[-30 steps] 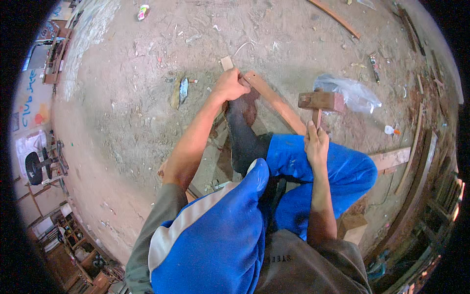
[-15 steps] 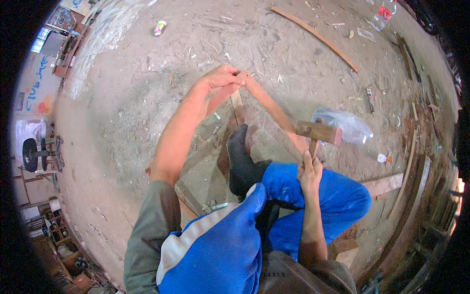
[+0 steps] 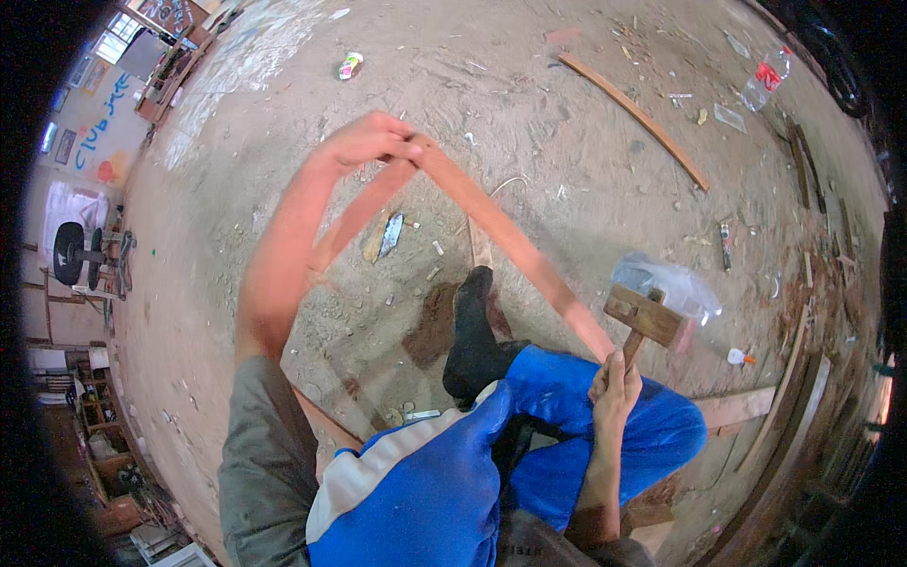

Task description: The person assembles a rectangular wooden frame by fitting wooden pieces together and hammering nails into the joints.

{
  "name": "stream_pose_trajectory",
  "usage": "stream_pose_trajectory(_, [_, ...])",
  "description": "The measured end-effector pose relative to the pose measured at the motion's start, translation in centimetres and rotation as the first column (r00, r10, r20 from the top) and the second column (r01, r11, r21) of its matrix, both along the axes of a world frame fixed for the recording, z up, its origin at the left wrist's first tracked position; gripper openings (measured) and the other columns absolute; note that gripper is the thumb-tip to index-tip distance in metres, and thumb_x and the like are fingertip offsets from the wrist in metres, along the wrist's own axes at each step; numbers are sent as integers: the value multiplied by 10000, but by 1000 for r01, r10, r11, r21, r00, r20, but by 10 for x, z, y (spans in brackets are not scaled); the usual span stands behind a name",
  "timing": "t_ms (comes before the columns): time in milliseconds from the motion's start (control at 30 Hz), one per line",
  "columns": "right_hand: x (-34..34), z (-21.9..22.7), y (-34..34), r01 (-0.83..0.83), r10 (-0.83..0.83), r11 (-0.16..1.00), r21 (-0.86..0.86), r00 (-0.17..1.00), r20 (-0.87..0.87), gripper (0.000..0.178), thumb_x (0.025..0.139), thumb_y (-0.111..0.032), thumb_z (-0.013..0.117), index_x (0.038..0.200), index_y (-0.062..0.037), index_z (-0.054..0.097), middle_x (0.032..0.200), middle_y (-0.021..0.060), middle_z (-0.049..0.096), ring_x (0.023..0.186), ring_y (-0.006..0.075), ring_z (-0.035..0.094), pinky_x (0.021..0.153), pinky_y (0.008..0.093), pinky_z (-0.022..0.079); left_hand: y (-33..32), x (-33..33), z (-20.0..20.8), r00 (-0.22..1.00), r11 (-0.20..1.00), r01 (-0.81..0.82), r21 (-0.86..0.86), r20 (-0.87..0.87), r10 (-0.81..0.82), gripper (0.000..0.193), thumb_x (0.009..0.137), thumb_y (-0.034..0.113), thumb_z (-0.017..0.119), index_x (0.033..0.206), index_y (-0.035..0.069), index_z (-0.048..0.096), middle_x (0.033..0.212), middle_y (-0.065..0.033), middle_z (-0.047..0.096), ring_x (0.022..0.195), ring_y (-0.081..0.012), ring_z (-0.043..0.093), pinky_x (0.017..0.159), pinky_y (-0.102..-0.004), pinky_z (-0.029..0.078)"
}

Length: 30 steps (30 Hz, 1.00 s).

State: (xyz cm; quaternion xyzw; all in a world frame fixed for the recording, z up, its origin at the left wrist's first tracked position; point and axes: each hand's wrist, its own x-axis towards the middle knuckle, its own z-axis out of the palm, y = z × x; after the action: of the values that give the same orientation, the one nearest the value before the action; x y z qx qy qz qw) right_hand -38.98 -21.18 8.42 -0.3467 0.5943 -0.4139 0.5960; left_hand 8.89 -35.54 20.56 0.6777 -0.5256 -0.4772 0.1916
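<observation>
At upper center, left hand (image 3: 368,140): fingers pinching corner of wooden slats (image 3: 505,230). Lower right, right hand (image 3: 616,387): fingers wrapping wooden mallet (image 3: 646,316).

I'm getting soft, fairly even light on the brown dirt floor (image 3: 510,104), glare at the white paned window (image 3: 118,38) upper left, diffuse shadows beside the black-socked foot (image 3: 470,326). Fisheye bends edges toward a grainy black border; bare left hand (image 3: 367,140) slightly blurred.
</observation>
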Motion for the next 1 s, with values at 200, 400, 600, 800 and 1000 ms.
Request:
stream_pose_trajectory(200, [-21,-22,8,0,0,1000,-14,999,33,348,1046,-367,535,811,-119,467,554,-30,400,417,62,349,374,242,262,49,109,77,974,935,-224,-274,-20,227,369,933,176,659,1239,-29,646,1128,-58,699,1081,-160,649,979,-314,493])
stream_pose_trajectory(400, [-74,-126,32,23,-29,999,-47,993,-114,327,1051,-308,511,786,-130,442,549,-24,395,384,76,340,348,250,266,88,139,238,990,836,-136,-531,-94,102,364,1004,173,579,1308,-28,590,1199,-41,663,1083,-136,638,983,-301,496])
stream_pose_trajectory(600, [-37,-78,18,-51,52,999,-10,995,80,318,1052,-304,525,792,-133,455,556,-41,395,407,65,355,360,246,282,109,109,393,965,682,4,-732,182,189,378,961,207,680,1268,1,602,1237,-72,646,1143,-155,610,1034,-320,459])
stream_pose_trajectory(800, [-43,-85,10,-59,59,998,-11,996,69,284,1050,-257,524,806,-120,475,580,-49,408,432,54,364,382,249,269,83,23,425,951,394,167,-904,254,179,264,929,104,696,1177,17,680,1072,-30,707,1001,-140,651,939,-311,506])
stream_pose_trajectory(1000, [-49,-71,14,14,-12,999,-29,998,69,332,1058,-282,514,774,-123,452,565,-43,407,428,60,376,379,251,280,11,-34,341,773,226,272,-936,352,528,212,868,25,697,1079,4,696,962,-102,739,876,-171,693,814,-322,553])
